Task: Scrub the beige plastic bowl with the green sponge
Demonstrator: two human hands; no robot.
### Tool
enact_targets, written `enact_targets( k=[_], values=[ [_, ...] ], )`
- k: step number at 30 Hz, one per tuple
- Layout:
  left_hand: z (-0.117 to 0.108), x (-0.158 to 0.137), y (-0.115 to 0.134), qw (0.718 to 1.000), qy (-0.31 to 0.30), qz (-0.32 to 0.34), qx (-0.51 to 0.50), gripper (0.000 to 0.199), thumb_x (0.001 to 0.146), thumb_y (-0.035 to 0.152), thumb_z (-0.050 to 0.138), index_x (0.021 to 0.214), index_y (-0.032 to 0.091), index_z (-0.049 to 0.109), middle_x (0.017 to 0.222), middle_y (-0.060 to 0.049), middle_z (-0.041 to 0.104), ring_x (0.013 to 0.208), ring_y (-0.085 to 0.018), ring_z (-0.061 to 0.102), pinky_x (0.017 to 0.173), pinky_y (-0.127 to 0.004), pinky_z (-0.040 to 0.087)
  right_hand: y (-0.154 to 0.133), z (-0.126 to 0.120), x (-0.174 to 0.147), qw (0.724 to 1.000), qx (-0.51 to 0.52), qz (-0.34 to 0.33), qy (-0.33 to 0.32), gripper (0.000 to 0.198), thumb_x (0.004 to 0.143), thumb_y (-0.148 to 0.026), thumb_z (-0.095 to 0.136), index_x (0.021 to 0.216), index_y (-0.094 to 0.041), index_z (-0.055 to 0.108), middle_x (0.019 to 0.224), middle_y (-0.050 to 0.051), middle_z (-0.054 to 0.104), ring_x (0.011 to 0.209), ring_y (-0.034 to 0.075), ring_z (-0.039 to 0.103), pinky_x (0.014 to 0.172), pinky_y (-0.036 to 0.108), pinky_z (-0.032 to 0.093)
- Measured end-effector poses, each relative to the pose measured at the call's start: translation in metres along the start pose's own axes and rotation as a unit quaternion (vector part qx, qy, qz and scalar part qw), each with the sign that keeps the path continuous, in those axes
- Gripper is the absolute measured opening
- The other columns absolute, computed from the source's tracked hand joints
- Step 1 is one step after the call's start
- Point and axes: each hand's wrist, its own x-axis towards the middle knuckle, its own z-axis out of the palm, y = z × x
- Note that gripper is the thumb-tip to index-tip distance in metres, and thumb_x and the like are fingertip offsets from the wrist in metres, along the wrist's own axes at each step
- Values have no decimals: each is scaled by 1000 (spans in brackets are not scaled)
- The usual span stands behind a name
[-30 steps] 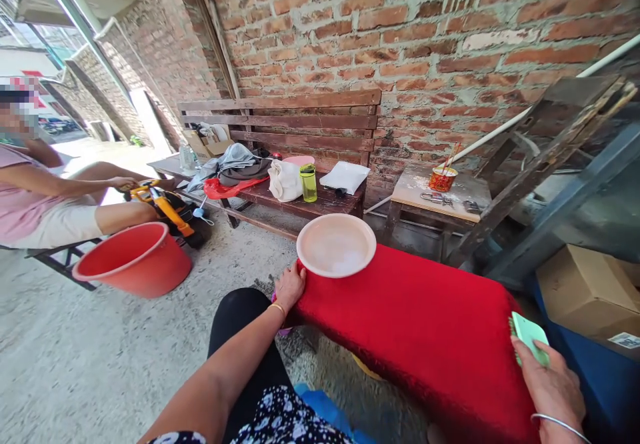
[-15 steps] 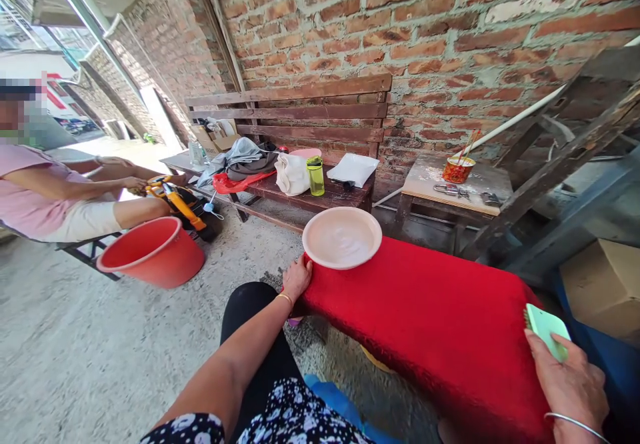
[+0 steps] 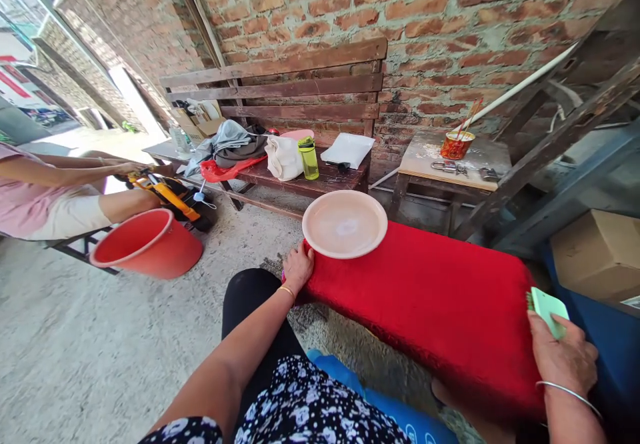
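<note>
A red cloth (image 3: 430, 297) covers a long narrow bench in front of me. My left hand (image 3: 299, 267) grips the cloth at the bench's left end, beside a pale pink basin (image 3: 345, 249) that stands on it with water inside. At the far right end, my right hand (image 3: 563, 347) is closed around a light green scrubbing brush (image 3: 549, 309). The brush is tilted, its bristles facing left against the edge of the cloth. Part of the brush is hidden by my fingers.
Left, a person in a pink top (image 3: 35, 187) sits near a red tub (image 3: 170, 251). Behind, a wooden bench (image 3: 345, 181) holds bags, clothes and a green bottle (image 3: 309, 159). A small table (image 3: 420, 164) bears a red cup (image 3: 456, 145). A cardboard box (image 3: 595, 251) stands right.
My view has shifted slightly, so the basin and benches sit higher in the picture. The water looks smoother. Both hands keep their holds, the right still at the cloth's right end.
</note>
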Motion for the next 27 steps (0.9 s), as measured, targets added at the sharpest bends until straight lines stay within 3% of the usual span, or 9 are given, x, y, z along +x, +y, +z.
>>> enact_targets(
  k=[5,8,10,12,17,22,27],
  values=[
    [2,-4,2,1000,2,-2,12,55,100,49,32,145,19,47,122,-20,61,116,-36,60,95,-49,43,8,2,5,1000,18,5,1,88,87,-78,25,141,-13,50,121,27,56,120,40,49,91,48,43],
    [4,-4,1,1000,1,-5,7,56,100,50,30,143,19,49,121,-20,62,115,-36,61,95,-50,43,6,4,3,999,12,6,52,82,87,-75,32,138,-14,54,120,24,56,111,39,54,89,50,44],
    [7,-2,-1,1000,2,-1,5,57,100,51,28,142,19,49,121,-19,62,116,-36,60,95,-51,43,0,9,-5,995,-10,-46,93,77,88,-71,35,134,-13,56,117,22,58,106,37,56,89,50,44],
    [10,0,-3,1000,-1,0,8,59,100,52,25,142,19,48,123,-19,62,117,-37,60,96,-52,43,-8,19,-17,983,-31,-146,104,68,89,-65,39,128,-13,59,112,20,60,103,33,57,88,45,45],
    [8,1,-2,1000,-10,-4,19,60,99,55,24,138,19,51,121,-20,62,116,-38,60,96,-53,43,-34,48,-49,940,-59,-333,45,44,89,-52,52,121,-23,63,107,8,64,100,25,60,86,35,43],
    [-3,-8,5,1000,-13,-4,14,56,100,50,29,142,19,48,123,-20,62,116,-37,60,96,-53,43,-41,62,-59,918,-64,-390,24,40,88,-48,52,116,-22,65,96,10,63,89,28,61,78,39,44],
    [-5,-3,2,999,-32,-3,-15,54,99,48,35,143,20,47,128,-19,59,121,-36,58,98,-53,43,-20,58,-30,906,-24,-419,56,57,89,-65,40,119,-24,64,106,13,61,96,33,62,72,44,50]
  ],
)
